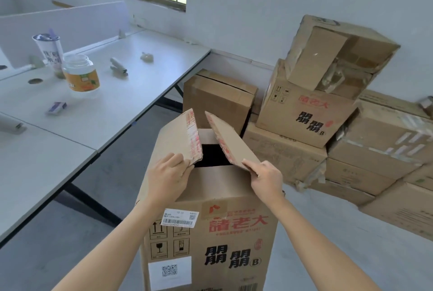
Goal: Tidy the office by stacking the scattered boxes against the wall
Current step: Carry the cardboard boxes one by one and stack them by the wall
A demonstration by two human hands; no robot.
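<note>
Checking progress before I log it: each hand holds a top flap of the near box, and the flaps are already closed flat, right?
Not closed. In the head view the left hand and right hand do hold the top flaps of the near box, but these stand raised, with a dark gap between them.

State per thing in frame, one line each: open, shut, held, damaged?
front box: upright, top open.
left flap: raised, gripped by left hand.
right flap: raised, pinched by right hand.
jar: upright on desk, no lid.
top box of stack: crushed, torn open.
box beside desk: flaps down, a gap showing.
</note>
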